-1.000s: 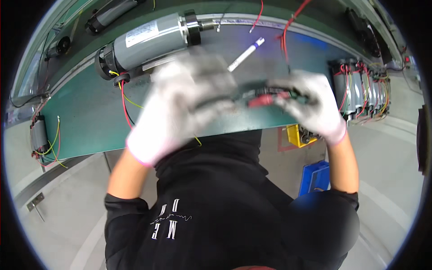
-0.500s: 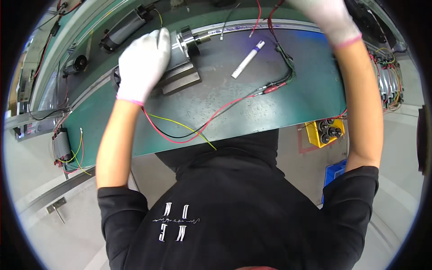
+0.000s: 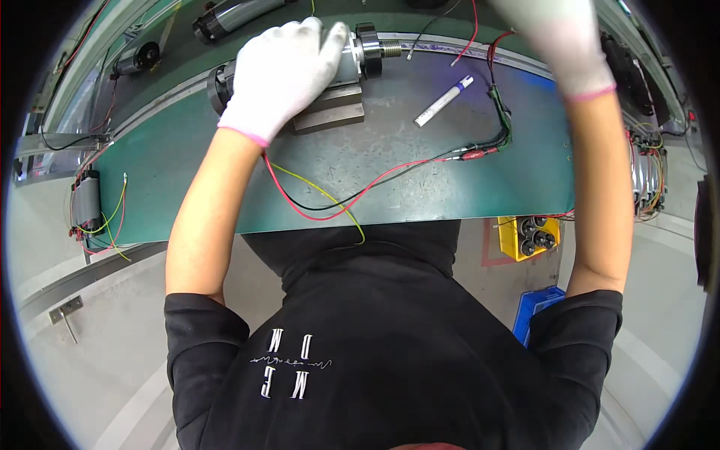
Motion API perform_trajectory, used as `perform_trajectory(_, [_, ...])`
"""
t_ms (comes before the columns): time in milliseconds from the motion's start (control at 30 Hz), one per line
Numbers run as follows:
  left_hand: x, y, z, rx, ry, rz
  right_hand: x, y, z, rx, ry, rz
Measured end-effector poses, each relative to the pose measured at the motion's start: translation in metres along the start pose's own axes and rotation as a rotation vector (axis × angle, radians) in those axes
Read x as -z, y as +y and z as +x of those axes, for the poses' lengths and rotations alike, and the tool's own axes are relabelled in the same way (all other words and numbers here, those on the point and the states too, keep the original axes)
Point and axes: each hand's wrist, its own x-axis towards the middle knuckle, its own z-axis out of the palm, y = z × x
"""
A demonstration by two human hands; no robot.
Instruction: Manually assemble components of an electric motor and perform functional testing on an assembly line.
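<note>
My left hand (image 3: 283, 75), in a white glove with a pink cuff, is closed over the top of a grey cylindrical electric motor (image 3: 349, 66). The motor lies on a metal block (image 3: 337, 111), its threaded shaft end pointing right. Red, black and yellow-green wires (image 3: 319, 217) run out from under my left wrist. My right hand (image 3: 559, 45), gloved alike, reaches to the far right over the bench. It is blurred and its fingers lie beyond the top edge, so what it touches is hidden. A white marker (image 3: 444, 101) with a purple band lies between the hands.
Red and black clip leads (image 3: 472, 154) cross the green bench (image 3: 420, 195). Behind a metal rail lie more motors (image 3: 240, 16). Another motor (image 3: 88, 201) with wires sits at the left end, several at the right. Below are a yellow bin (image 3: 511, 238) with black parts and a blue crate (image 3: 529, 307).
The whole view has shifted, so the bench things appear farther right. My left hand stays on the motor. My right hand has become more blurred, still at the far right.
</note>
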Motion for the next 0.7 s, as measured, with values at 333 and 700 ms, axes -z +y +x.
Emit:
perform_trajectory(333, [0.025, 0.018, 0.007, 0.322, -0.118, -0.011, -0.055, -0.069, -0.083, 0.003, -0.789, 0.431])
perform_trajectory(700, [0.036, 0.033, 0.012, 0.452, -0.356, -0.220, -0.022, -0.104, -0.119, -0.162, -0.784, 0.391])
